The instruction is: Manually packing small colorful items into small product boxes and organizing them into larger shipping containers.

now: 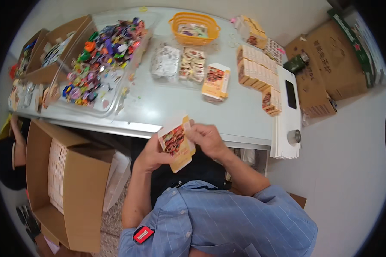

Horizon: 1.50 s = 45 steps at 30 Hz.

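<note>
Over the front edge of the table I hold a small yellow and orange printed carton (181, 157), tilted, with its end flaps sticking out. My left hand (150, 155) is closed round its left side, the thumb lying across the lower front. At the upper right edge, my right hand (206, 138) pinches the carton's side; its fingertips are partly hidden. On the table beyond lies a stack of similar flat cartons (216, 81). Beside that stack are a clear tray part with small cream pieces (193, 64) and a heap of small clear packets (166, 61).
A clear bin (111, 112) of colourful trinkets stands left, near an orange basket (182, 39). Rows of filled cartons (255, 68) stand right, near a black phone (291, 94) and a metal-topped jar (294, 136). A large cardboard box (85, 192) sits lower left; another person's arm (19, 139) shows beyond.
</note>
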Motion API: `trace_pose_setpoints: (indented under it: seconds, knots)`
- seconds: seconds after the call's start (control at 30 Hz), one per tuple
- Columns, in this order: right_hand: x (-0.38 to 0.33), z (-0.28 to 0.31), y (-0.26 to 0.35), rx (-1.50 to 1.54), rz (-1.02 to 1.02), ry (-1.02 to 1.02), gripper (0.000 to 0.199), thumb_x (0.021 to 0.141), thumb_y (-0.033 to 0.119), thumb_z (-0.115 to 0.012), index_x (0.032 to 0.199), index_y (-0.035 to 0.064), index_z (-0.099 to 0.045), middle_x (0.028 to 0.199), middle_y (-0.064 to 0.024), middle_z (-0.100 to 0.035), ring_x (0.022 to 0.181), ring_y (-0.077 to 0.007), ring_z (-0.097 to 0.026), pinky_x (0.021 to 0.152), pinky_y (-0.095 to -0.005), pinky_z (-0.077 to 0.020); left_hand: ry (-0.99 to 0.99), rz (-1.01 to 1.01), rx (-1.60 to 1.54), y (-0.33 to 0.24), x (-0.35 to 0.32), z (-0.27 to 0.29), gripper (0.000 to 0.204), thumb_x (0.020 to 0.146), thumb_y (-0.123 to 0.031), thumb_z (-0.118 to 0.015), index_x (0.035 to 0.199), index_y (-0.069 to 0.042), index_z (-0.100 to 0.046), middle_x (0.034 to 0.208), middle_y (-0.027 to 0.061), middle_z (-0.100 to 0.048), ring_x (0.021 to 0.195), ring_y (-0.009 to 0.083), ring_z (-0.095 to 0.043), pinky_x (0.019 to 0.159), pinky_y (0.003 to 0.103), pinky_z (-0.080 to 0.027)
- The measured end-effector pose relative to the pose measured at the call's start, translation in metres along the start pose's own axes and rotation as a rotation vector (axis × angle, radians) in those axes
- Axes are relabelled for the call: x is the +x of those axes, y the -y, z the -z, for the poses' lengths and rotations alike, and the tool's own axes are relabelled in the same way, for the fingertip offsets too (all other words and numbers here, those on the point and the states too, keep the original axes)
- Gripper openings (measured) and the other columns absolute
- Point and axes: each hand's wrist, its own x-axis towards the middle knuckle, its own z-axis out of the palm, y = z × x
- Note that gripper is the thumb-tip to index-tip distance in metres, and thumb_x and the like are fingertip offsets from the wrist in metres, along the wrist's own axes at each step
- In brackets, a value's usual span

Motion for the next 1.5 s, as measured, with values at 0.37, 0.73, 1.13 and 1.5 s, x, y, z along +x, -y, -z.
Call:
trace_pose_setpoints:
  seconds: [0.37,0.73,1.13,1.5]
  knots:
    - [-0.035,-0.075,-0.056,0.049,-0.137,0.215,0.037,0.109,0.029,-0.046,0.124,-0.0021,-0.059,0.109,-0.0054,-0.067,0.099,-0.0109,-0.061,0.089,-0.0269,-0.0491,-0.442,-0.06,0.353,0.038,-0.052,0.024,0.066,0.071,-0.003,-0.087,0.13,0.002,-0.058,0.099,0.0077,-0.074,0.087,0.0131,-0.07,0.079,0.027,-0.057]
    - [-0.024,-0.106,-0.083,-0.032,0.033,0.084,0.045,0.108,0.021,-0.05,0.146,-0.0003,-0.042,0.122,-0.0127,-0.064,0.108,-0.0133,-0.061,0.094,-0.0281,-0.0496,-0.826,-0.355,0.562,0.093,-0.127,0.042,0.049,0.089,0.003,-0.073,0.135,0.001,-0.057,0.107,0.0078,-0.068,0.088,0.0121,-0.068,0.079,0.023,-0.055]
    - [-0.036,-0.102,-0.119,-0.179,0.054,0.269,0.005,0.09,0.001,-0.07,0.093,-0.0027,-0.068,0.091,-0.0073,-0.065,0.085,-0.0141,-0.063,0.077,-0.0279,-0.0493,-0.555,-0.131,0.437,0.125,-0.179,0.055,0.028,0.094,-0.006,-0.071,0.12,-0.003,-0.061,0.101,0.0036,-0.067,0.095,0.0101,-0.065,0.086,0.027,-0.055]
    - [-0.027,-0.109,-0.115,0.274,-0.153,0.173,0.032,0.091,-0.004,-0.069,0.122,-0.0039,-0.062,0.111,-0.0119,-0.068,0.101,-0.0162,-0.066,0.091,-0.0276,-0.0519,-0.704,-0.288,0.248,0.108,-0.17,0.047,0.033,0.095,-0.009,-0.07,0.127,0.0,-0.066,0.099,0.0045,-0.07,0.093,0.0091,-0.063,0.084,0.025,-0.052]
